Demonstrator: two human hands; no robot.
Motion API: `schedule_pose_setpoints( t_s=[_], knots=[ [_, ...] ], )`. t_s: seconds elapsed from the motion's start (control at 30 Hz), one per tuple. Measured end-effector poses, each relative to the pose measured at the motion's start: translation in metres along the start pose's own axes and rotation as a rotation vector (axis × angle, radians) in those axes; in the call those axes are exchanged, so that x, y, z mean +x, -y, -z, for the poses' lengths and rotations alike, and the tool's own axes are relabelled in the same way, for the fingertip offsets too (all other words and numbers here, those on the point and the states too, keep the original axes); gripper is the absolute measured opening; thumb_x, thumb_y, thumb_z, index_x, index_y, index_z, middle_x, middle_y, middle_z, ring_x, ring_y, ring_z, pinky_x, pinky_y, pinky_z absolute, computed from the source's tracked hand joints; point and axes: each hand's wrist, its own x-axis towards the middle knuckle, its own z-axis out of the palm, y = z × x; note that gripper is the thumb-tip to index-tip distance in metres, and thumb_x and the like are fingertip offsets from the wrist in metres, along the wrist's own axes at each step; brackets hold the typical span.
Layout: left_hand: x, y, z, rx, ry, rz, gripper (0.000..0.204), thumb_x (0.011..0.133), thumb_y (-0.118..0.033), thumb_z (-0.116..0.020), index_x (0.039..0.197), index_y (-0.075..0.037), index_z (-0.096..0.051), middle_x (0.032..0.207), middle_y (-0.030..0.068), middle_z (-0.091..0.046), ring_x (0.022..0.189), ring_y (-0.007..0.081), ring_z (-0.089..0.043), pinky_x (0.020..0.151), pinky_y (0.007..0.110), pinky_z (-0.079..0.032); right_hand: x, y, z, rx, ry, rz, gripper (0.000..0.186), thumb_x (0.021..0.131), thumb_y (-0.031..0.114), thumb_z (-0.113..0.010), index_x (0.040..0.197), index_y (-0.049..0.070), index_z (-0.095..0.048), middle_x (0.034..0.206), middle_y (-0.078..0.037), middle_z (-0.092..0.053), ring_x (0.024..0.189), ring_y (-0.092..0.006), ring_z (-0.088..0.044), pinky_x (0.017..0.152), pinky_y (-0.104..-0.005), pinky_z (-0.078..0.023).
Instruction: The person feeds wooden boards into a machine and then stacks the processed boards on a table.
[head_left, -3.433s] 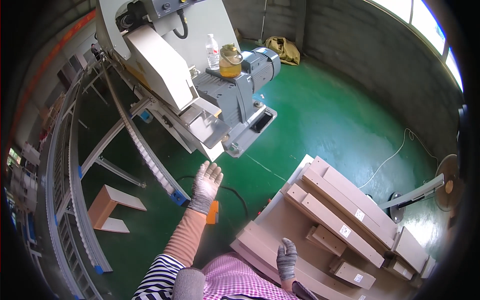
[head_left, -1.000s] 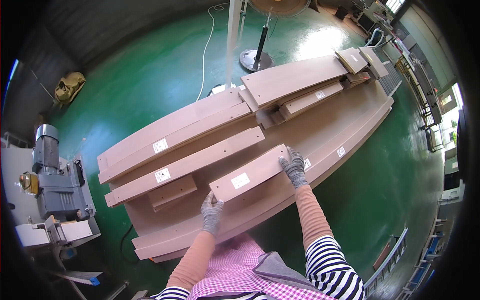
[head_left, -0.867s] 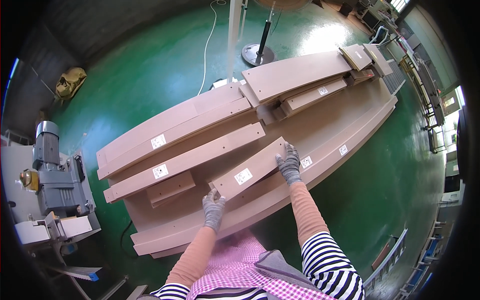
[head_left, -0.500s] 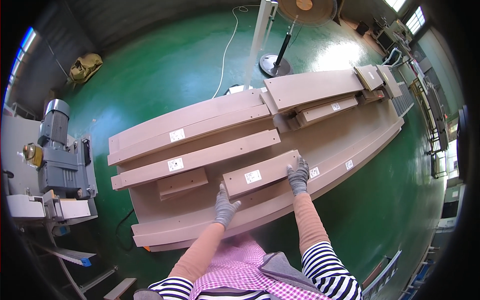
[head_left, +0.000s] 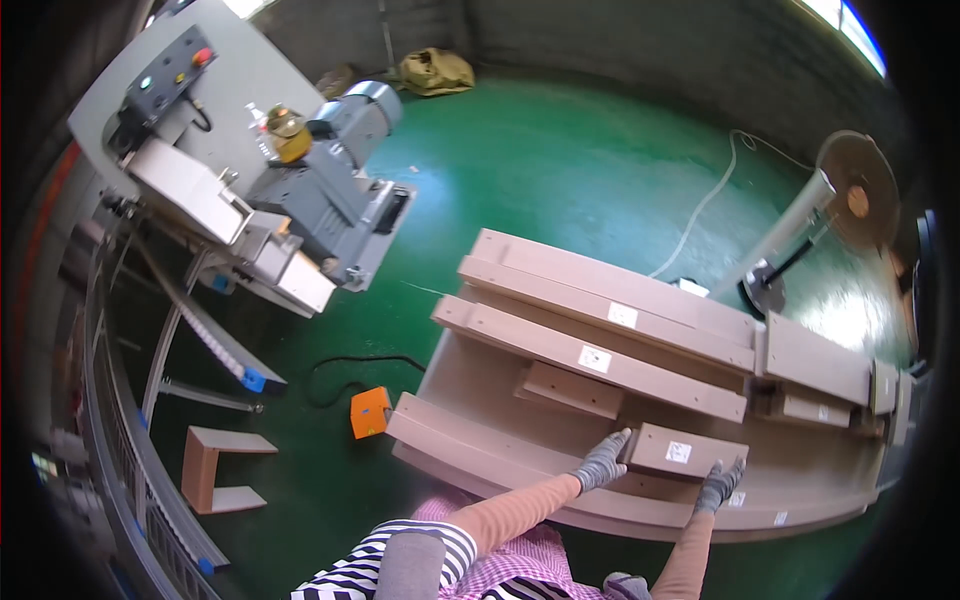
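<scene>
A short brown board with a white label lies toward the near side of a low platform, over another brown piece. My left hand, in a grey glove, is against its left end with the fingers reaching along the edge. At its right end, my gloved right hand has its fingers on the near corner. The board is held between both hands. Just beyond it runs a long labelled board, and a smaller brown block sits partly under that one. What lies beneath the held board is mostly hidden.
Long boards line the platform's near edge; more panels are stacked at right. An orange box-like pedal with a black cable is on the green floor. A grey motorised machine stands left, a fan far right.
My view has swung left, so the platform now appears further right and the machine shows more fully. Both hands stay at the ends of the short board.
</scene>
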Motion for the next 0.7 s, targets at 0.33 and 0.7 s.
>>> schedule_pose_setpoints(
  t_s=[0.33, 0.7],
  knots=[
    [-0.192, 0.076, 0.36, -1.315, -0.242, -0.15, 0.064, 0.086, -0.025, -0.071, 0.14, -0.007, -0.041, 0.134, 0.0118, -0.053, 0.122, 0.0268, -0.053, 0.104, 0.044, -0.043, -0.225, 0.292, 0.037, 0.981, 0.541, 0.018, 0.027, 0.093, 0.01, -0.058, 0.119, 0.0, -0.059, 0.112, -0.011, -0.063, 0.107, -0.02, -0.059, 0.098, -0.0311, -0.044],
    [-0.28, 0.151, 0.626, -1.599, -1.151, -0.285, 0.041, 0.095, -0.039, -0.056, 0.123, -0.009, -0.055, 0.115, 0.008, -0.063, 0.109, 0.0255, -0.058, 0.099, 0.045, -0.045, -0.297, 0.531, 0.067, 0.93, 1.008, 0.581, 0.016, 0.089, 0.004, -0.063, 0.104, 0.001, -0.067, 0.097, -0.008, -0.069, 0.091, -0.0154, -0.064, 0.084, -0.0269, -0.05]
  ],
)
